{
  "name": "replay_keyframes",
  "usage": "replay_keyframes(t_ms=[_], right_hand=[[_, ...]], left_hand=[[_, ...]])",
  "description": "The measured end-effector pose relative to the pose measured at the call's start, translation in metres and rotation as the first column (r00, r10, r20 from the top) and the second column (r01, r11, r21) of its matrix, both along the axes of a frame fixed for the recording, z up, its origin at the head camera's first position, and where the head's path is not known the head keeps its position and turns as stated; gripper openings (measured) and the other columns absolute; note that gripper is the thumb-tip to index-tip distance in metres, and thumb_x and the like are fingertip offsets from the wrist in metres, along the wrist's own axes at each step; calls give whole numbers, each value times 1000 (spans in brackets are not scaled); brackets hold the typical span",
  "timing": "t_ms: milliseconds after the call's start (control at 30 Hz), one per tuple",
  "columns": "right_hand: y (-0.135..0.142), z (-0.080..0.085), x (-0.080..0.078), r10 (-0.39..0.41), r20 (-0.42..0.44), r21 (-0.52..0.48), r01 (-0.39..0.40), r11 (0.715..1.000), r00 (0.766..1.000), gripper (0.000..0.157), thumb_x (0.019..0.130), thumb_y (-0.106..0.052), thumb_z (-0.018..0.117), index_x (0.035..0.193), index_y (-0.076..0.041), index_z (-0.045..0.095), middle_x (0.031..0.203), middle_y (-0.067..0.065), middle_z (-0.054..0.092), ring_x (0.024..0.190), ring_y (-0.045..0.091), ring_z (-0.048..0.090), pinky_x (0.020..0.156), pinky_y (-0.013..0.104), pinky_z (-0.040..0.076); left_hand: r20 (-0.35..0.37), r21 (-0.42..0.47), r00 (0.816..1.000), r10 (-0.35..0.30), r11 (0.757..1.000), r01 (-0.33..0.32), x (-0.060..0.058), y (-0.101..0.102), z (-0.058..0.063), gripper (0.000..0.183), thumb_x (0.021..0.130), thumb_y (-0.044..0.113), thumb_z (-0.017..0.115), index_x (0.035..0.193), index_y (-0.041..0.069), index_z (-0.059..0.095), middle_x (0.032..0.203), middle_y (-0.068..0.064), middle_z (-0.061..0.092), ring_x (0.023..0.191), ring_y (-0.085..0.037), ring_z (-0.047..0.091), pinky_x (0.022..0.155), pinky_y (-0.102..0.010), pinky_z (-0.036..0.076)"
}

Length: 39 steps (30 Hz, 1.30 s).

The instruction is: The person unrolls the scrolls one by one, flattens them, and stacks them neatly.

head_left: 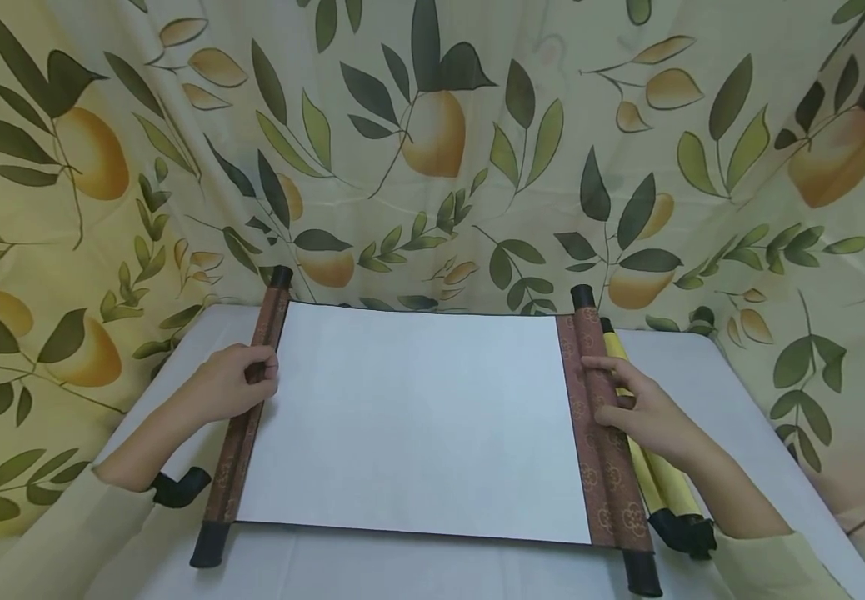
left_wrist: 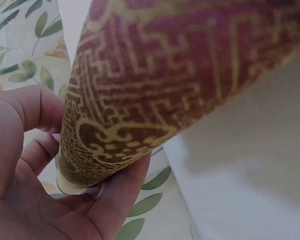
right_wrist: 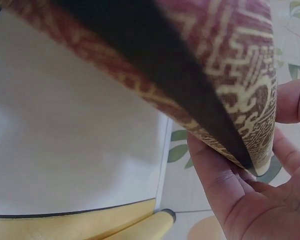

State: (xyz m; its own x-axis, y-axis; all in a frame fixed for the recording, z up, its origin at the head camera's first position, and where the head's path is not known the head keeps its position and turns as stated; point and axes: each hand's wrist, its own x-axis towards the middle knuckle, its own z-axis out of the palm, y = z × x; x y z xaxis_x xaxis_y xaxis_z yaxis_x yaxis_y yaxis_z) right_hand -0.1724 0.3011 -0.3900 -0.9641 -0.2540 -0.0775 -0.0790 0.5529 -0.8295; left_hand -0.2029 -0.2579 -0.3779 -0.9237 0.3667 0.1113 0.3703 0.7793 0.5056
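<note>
A hanging scroll with a blank white sheet [head_left: 425, 417] lies spread between two brown patterned rollers with black end caps. My left hand [head_left: 233, 383] grips the left roller [head_left: 241, 450] a little above its middle. On the other side, my right hand [head_left: 646, 408] holds the right roller [head_left: 616, 475], thumb and fingers around it. Close up in the left wrist view, the left hand [left_wrist: 55, 185] has its fingers around reddish-brown brocade [left_wrist: 125, 100] with gold figures. Similar brocade [right_wrist: 245, 75], crossed by a dark band, sits in the right hand [right_wrist: 255, 200] in the right wrist view.
Yellow rolls [head_left: 668, 483] lie just right of the right roller, partly behind my right hand and wrist. The white table [head_left: 702, 392] extends past both rollers. A leaf-and-fruit printed cloth [head_left: 432, 208] hangs behind it and along the sides.
</note>
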Motion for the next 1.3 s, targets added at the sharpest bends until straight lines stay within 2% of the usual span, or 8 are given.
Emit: replay_keyframes(t_ms=[67,300,467,667,967,1133,1300], right_hand=[[0,0,0,0,4,-7,0,1000,1000,71,92,-1,58,155,-16,29,149,27,31,108,40,59,70,40,56],[-1,1,-1,8,13,-11,-8,1000,1000,71,92,-1,58,155,-15,29,147,28,32,105,38,59,70,40,56],[0,1,-1,12,7,-2,-12,1000,1000,70,92,-1,58,154,-15,30,147,27,33,103,37,59,69,39,55],[1,0,-2,15,12,-6,-14,1000,1000,71,92,0,58,154,-14,29,146,28,34,105,39,58,69,39,55],[0,-2,-3,0,35,26,-1,1000,999,71,90,-1,60,153,-15,31,140,27,37,99,33,57,67,38,54],[0,-8,-9,-1,37,81,-2,997,999,70,89,-4,63,152,-15,34,132,25,44,101,33,52,67,37,51],[0,-16,-19,21,55,104,-27,994,998,70,87,-4,65,150,-13,37,129,24,43,105,35,47,69,37,48]], left_hand=[[18,0,1000,7,1000,-7,0,-2,0,14,85,4,65,79,15,58,71,1,52,66,-16,45,56,-30,37],[60,-24,998,32,999,-31,-2,-7,-2,28,78,6,79,80,14,52,72,-1,49,66,-18,43,55,-32,35],[56,-16,998,35,999,-34,-2,-8,0,26,78,0,73,82,13,51,71,-1,47,66,-18,45,55,-32,36],[73,-1,996,56,998,-56,-1,-12,2,21,80,1,68,84,13,50,69,-1,45,61,-17,43,53,-31,36],[84,-2,995,62,998,-62,-2,-13,1,16,82,3,68,85,11,54,70,-1,48,64,-18,44,55,-31,37],[125,-23,992,32,999,-29,-10,-18,-8,25,79,2,75,86,11,54,73,-1,48,66,-18,45,58,-32,38],[198,-20,980,5,1000,-1,-22,-25,-17,22,79,-1,71,88,9,53,76,-2,48,68,-19,46,58,-32,39]])
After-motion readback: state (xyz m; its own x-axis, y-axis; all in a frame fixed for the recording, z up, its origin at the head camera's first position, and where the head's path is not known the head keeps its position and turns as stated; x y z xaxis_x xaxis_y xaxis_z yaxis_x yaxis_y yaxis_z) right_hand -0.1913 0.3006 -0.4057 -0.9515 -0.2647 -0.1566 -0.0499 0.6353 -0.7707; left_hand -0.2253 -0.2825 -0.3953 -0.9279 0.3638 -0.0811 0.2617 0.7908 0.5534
